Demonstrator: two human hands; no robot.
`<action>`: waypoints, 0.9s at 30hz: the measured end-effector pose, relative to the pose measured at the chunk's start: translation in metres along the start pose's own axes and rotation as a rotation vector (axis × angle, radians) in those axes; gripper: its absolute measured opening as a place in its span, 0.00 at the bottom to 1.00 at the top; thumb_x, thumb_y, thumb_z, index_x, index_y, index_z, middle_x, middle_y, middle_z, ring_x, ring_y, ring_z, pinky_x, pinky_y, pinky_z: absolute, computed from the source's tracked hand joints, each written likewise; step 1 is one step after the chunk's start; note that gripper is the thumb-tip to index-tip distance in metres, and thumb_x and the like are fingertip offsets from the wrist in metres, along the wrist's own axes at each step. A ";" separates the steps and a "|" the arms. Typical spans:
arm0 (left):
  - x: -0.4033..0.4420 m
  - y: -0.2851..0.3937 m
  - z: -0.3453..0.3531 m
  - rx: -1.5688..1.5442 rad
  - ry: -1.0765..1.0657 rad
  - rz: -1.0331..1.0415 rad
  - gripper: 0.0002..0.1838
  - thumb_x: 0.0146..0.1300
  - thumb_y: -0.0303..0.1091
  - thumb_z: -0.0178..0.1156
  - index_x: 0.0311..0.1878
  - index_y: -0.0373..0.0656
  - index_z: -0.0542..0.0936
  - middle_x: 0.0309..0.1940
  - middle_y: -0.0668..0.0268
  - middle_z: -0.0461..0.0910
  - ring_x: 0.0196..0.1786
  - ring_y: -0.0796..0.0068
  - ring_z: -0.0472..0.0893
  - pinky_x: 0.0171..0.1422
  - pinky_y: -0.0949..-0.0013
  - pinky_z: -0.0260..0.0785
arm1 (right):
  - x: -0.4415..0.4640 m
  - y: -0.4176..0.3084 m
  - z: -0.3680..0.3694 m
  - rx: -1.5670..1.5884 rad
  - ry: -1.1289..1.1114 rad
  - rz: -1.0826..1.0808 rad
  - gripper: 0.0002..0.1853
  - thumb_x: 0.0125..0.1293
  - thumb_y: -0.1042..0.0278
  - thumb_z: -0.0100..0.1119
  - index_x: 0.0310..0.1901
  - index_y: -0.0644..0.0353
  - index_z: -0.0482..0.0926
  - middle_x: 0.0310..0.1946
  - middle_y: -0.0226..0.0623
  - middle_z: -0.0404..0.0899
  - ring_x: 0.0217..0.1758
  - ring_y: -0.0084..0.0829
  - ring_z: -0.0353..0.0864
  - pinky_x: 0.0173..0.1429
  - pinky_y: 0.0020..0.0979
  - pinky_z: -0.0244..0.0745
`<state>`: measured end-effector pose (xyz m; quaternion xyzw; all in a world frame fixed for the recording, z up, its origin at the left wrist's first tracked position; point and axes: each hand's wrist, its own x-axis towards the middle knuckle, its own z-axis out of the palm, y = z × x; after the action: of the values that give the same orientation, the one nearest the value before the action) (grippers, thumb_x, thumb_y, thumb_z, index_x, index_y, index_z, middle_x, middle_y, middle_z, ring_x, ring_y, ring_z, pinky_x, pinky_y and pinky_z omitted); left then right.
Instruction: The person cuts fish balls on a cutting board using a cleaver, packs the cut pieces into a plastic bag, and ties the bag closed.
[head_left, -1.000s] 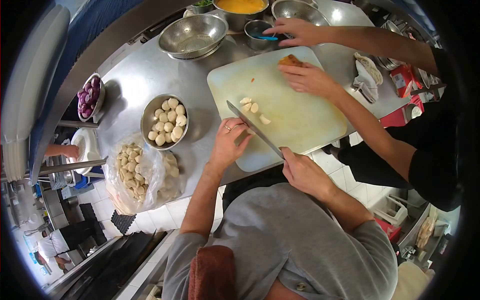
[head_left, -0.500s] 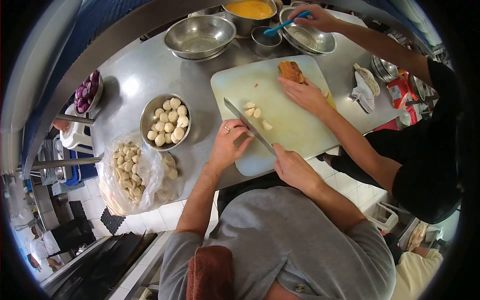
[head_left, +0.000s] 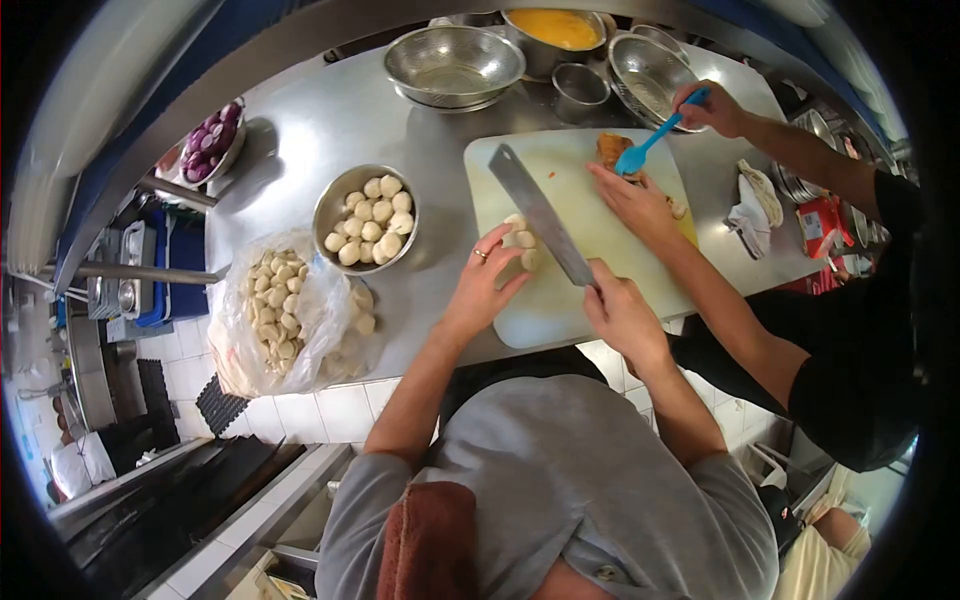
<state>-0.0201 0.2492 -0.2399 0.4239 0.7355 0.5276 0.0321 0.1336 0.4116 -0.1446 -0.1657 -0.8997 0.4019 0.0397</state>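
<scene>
A large knife (head_left: 540, 215) is in my right hand (head_left: 625, 312), its broad blade tilted so that one flat side faces up, over the cutting board (head_left: 560, 315). Beside the blade my left hand (head_left: 482, 282) is held with thumb and fingers apart, holding nothing. Whitish cut pieces (head_left: 527, 240) lie on the board between the blade and that hand, partly covered by the blade. Left of the board stands a metal bowl (head_left: 322, 225) of round whitish pieces (head_left: 381, 211), perhaps mushrooms. A clear plastic bag (head_left: 325, 335) with several more sits near the table's front edge.
At the board's right, a co-worker's hand (head_left: 635, 205) steadies an orange-brown block (head_left: 612, 150) while the other hand (head_left: 712, 108) holds a blue brush (head_left: 640, 150) against it. Metal colanders (head_left: 455, 70) and a pot (head_left: 540, 60) of orange liquid stand behind. A cloth (head_left: 752, 210) lies right.
The view has shifted, so the table sits further right. My knife has turned from edge-on to show its flat side. The co-worker's brush has come down from the small metal container onto the orange-brown block.
</scene>
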 end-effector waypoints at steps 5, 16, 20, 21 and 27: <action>0.003 0.018 -0.092 0.263 0.102 -0.139 0.12 0.59 0.23 0.67 0.47 0.41 0.81 0.51 0.56 0.80 0.54 0.50 0.80 0.57 0.56 0.74 | -0.021 -0.008 0.004 0.060 -0.169 0.109 0.10 0.69 0.74 0.54 0.49 0.66 0.69 0.25 0.58 0.77 0.32 0.62 0.78 0.37 0.53 0.70; 0.059 -0.035 -0.161 0.500 -0.366 -0.417 0.22 0.55 0.34 0.65 0.55 0.43 0.79 0.43 0.52 0.85 0.44 0.46 0.83 0.52 0.54 0.75 | -0.013 0.049 0.022 0.145 -0.157 0.207 0.16 0.69 0.72 0.55 0.55 0.69 0.71 0.29 0.59 0.80 0.33 0.59 0.81 0.39 0.48 0.73; 0.074 -0.035 -0.144 0.498 -0.442 -0.318 0.22 0.53 0.34 0.65 0.53 0.44 0.79 0.42 0.52 0.84 0.44 0.49 0.84 0.52 0.56 0.75 | -0.012 0.046 0.021 0.125 -0.128 0.178 0.14 0.69 0.72 0.54 0.53 0.69 0.70 0.28 0.59 0.79 0.33 0.58 0.81 0.38 0.48 0.73; 0.077 -0.036 -0.140 0.502 -0.450 -0.355 0.21 0.53 0.34 0.66 0.52 0.43 0.79 0.41 0.52 0.84 0.43 0.50 0.84 0.52 0.57 0.74 | -0.012 0.044 0.020 0.136 -0.137 0.181 0.13 0.70 0.72 0.54 0.52 0.69 0.70 0.29 0.59 0.79 0.33 0.58 0.81 0.39 0.48 0.73; 0.083 -0.038 -0.142 0.176 -0.189 -0.640 0.17 0.53 0.32 0.69 0.48 0.46 0.80 0.30 0.61 0.79 0.33 0.67 0.84 0.35 0.66 0.77 | -0.013 0.039 0.020 0.190 -0.121 0.183 0.10 0.71 0.71 0.53 0.48 0.68 0.69 0.25 0.55 0.79 0.24 0.51 0.80 0.32 0.45 0.73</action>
<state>-0.1653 0.1944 -0.1748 0.2198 0.8676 0.3838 0.2274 0.1524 0.4168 -0.1858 -0.2181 -0.8395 0.4963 -0.0362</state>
